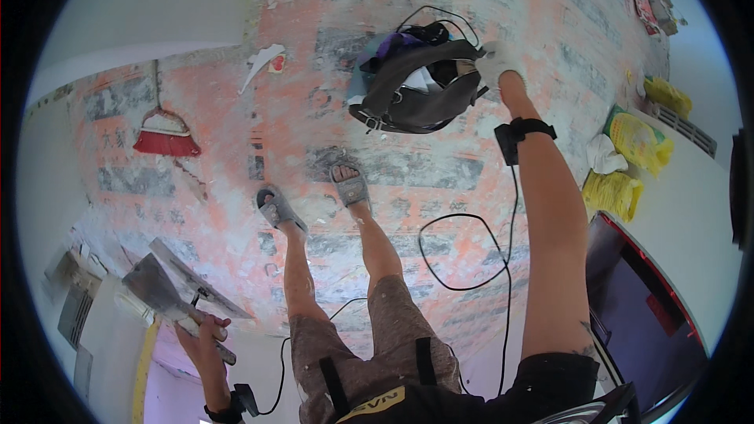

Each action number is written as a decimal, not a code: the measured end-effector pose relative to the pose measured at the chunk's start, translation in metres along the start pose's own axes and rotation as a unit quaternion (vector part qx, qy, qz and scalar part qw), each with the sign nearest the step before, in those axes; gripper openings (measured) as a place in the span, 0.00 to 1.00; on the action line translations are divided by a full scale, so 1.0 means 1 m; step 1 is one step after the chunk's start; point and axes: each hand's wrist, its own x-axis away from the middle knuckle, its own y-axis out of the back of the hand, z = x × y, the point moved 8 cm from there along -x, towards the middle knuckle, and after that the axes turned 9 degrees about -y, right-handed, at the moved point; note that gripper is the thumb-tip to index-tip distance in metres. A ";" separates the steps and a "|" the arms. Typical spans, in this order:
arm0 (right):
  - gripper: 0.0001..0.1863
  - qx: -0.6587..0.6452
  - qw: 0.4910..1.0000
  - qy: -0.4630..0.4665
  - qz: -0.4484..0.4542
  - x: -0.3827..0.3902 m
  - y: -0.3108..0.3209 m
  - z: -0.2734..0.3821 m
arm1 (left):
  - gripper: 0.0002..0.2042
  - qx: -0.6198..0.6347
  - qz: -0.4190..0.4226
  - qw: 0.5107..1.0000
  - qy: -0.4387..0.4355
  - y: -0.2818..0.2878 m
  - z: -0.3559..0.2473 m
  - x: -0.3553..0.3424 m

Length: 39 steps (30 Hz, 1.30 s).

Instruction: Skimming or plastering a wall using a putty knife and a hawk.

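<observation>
My left hand [206, 336], low on the left, is closed round the handle of a wide putty knife [157, 283]. A long flat plastering trowel [200, 279] is in the same grip, its blade lying beyond the knife. My right arm stretches far forward, and my right hand [496, 61], under what looks like a white glove, is at the right side of a dark grey bag [412, 114]. Its fingers are mostly hidden at the bag's edge. The bag gapes, showing purple, black and white things inside, and a black cord loops above it.
A red broom [166, 141] lies at the left on the plaster-smeared floor, with a white scrap [261, 63] nearby. Yellow sacks [640, 140] sit along the right wall. Black cable [463, 289] from my wristband coils beside my legs. A dark red-edged panel [644, 322] stands lower right.
</observation>
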 end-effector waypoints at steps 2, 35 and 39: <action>0.25 0.016 0.997 0.003 -0.074 0.013 0.027 0.011 | 0.17 0.011 0.019 1.000 -0.009 0.007 0.002 0.001; 0.15 -0.415 0.902 -0.012 0.120 0.581 0.250 0.207 | 0.33 0.337 -0.335 0.876 0.080 0.563 0.332 0.022; 0.12 -0.512 0.836 -0.198 -0.002 0.533 0.258 0.080 | 0.25 0.442 -0.300 0.834 0.140 0.626 0.444 0.048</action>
